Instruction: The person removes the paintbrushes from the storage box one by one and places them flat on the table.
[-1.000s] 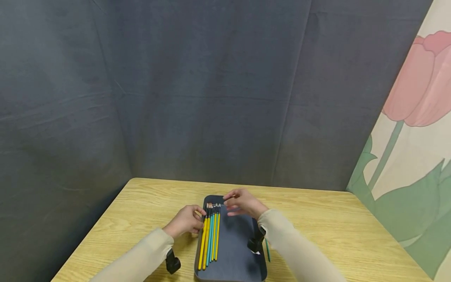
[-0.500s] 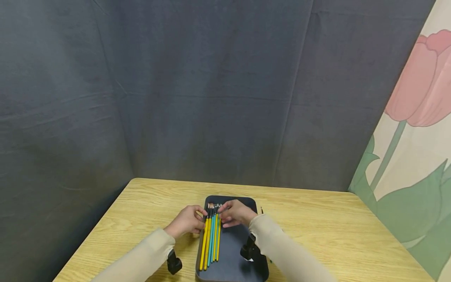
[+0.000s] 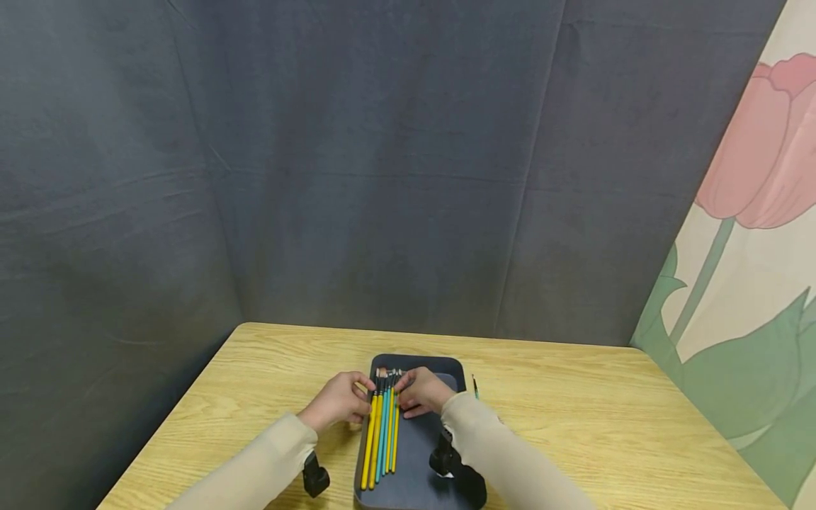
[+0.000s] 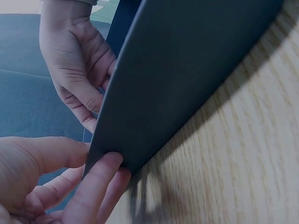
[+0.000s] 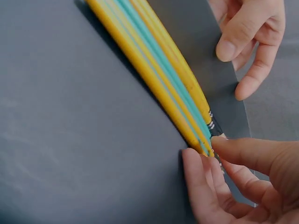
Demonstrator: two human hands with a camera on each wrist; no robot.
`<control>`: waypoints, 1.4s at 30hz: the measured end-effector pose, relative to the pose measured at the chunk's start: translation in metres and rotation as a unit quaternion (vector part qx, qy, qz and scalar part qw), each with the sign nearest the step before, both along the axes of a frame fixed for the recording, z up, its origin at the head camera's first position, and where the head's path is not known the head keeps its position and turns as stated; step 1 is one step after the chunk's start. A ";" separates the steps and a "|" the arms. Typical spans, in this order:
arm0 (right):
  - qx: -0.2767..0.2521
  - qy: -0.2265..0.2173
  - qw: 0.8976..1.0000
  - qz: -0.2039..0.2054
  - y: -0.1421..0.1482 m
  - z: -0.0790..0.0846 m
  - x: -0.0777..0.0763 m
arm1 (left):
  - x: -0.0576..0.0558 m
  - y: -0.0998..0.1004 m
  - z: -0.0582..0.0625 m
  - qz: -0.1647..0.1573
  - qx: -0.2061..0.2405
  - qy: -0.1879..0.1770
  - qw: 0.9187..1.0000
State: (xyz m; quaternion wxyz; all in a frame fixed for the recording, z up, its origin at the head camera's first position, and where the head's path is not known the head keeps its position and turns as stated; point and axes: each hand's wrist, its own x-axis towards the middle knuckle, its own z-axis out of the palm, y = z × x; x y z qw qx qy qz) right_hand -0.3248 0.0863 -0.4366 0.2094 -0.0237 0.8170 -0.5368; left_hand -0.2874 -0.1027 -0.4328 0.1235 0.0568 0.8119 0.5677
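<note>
A dark grey tray (image 3: 423, 450) lies on the wooden table, with a row of yellow and teal paintbrushes (image 3: 380, 439) along its left side, bristles pointing away. My left hand (image 3: 341, 400) pinches the tray's left wall, thumb at the rim and fingers against the outer face, as the left wrist view shows on the tray wall (image 4: 163, 84). From the other side, my right hand (image 3: 422, 392) grips the paintbrushes near their dark ferrules. In the right wrist view its thumb and fingers close round the handle tops of the paintbrushes (image 5: 161, 70); the bristles are partly hidden behind them.
Another paintbrush (image 3: 475, 387) lies on the table (image 3: 574, 418) just right of the tray, mostly hidden by the right sleeve. Dark cloth (image 3: 382, 177) hangs behind the table. A tulip-patterned fabric (image 3: 752, 283) is at the right.
My right hand has moved left and down from above the tray's far right to the brush tops and closed on them. The left hand stays at the tray's left wall.
</note>
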 end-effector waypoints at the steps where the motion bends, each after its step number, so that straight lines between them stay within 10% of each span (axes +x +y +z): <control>1: 0.003 0.001 1.000 -0.001 0.000 -0.001 0.000 | 0.000 0.000 0.000 -0.001 0.001 0.000 1.000; 42: 0.087 0.029 0.996 -0.021 0.000 0.003 0.004 | -0.001 0.000 -0.001 0.001 -0.006 0.000 1.000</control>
